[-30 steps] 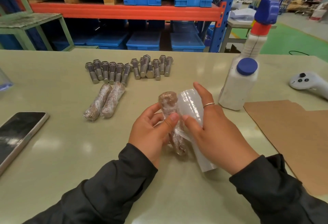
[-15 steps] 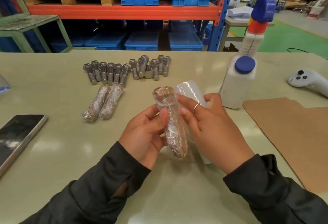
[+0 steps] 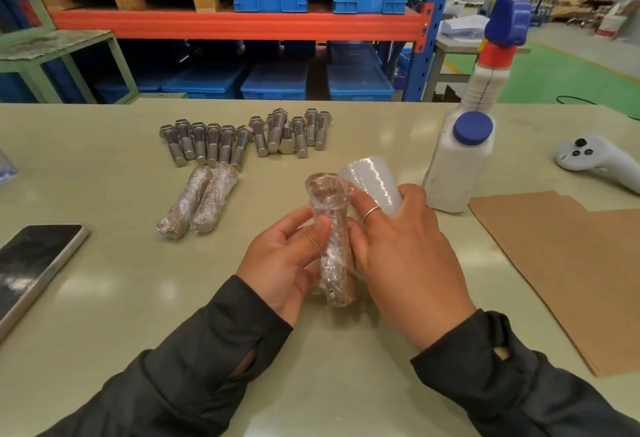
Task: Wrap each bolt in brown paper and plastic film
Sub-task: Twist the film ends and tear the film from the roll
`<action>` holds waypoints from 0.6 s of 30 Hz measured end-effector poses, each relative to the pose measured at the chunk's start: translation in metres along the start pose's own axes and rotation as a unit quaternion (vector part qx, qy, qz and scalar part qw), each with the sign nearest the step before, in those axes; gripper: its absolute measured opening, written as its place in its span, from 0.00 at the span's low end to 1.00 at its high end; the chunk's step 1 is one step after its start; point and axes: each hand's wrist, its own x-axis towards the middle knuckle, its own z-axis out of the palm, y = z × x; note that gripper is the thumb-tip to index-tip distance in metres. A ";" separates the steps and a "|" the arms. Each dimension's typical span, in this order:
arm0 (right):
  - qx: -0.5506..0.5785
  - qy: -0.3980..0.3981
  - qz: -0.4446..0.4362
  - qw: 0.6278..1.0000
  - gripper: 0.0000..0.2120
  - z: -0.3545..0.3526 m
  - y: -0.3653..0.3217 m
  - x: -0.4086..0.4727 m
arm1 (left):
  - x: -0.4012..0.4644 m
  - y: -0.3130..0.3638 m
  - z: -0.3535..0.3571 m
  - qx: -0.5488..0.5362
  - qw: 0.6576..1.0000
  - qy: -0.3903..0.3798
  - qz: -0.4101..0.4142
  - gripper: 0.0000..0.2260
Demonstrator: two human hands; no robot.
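Brown-paper bolt point(image 3: 333, 239) – left hand point(image 3: 284, 256) pinches it, right hand point(image 3: 401, 246) grips film roll point(image 3: 374, 180).

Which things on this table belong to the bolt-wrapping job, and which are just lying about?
Part of the job:
half-wrapped bolt, held by left hand
film roll, held by right hand
bare bolts
two wrapped bolts
brown paper

Just lying about:
phone
white bottle
white controller

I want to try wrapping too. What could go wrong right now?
The film roll is held in the right hand while the left hand pinches the bolt; a loose pinch could let the film unwind. The bottle stands close to the right hand, so a wide turn might knock it.
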 end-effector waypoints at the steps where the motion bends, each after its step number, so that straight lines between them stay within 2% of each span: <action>1: -0.002 -0.001 0.000 1.000 0.23 -0.001 0.000 0.000 | 0.000 -0.002 -0.001 -0.002 1.000 0.013 -0.003 0.19; 8: -0.002 -0.003 0.001 1.000 0.23 -0.002 -0.003 -0.001 | 0.000 -0.004 0.001 -0.004 1.000 0.008 0.018 0.07; 13: 0.021 -0.007 -0.010 1.000 0.20 -0.001 0.000 0.001 | 0.000 -0.003 0.004 0.005 1.000 0.008 0.018 0.06; 18: 0.000 0.006 0.006 1.000 0.23 0.001 -0.001 0.000 | 0.002 -0.014 0.009 0.011 0.999 0.033 -0.017 0.10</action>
